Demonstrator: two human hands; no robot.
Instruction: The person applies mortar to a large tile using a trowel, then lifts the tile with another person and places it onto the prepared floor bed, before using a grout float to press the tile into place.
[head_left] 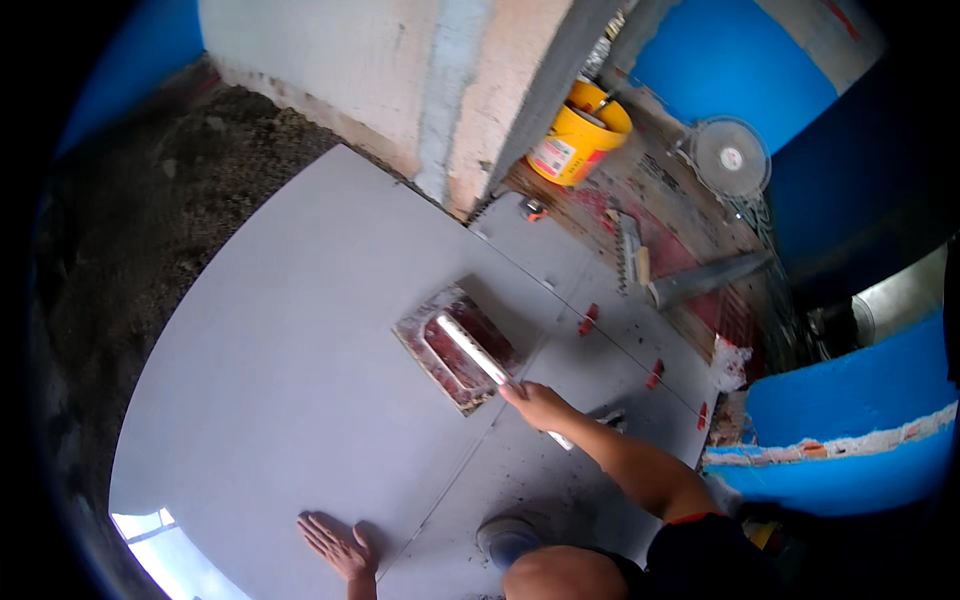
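Observation:
My right hand [540, 405] is closed round the long pale handle of a flat, square tamping tool [440, 362]. Its reddish, mortar-smeared plate is over the large grey tile [270, 300]; whether it touches the surface cannot be told. The handle's end sticks out past my fist. Flat on the same tile, toward the lower edge, my left hand [338, 545] rests with its fingers spread and holds nothing. Joints run between this tile and its neighbours. Red levelling wedges [588, 319] stand along the joint to the right.
Dark rough mortar [150, 220] borders the tile at left. Beyond it stands a wall corner [500, 120]. A yellow bucket [580, 135], a notched trowel [628, 250], a grey tube [710, 278] and a tape measure [532, 209] lie at upper right. My knee [565, 575] is below.

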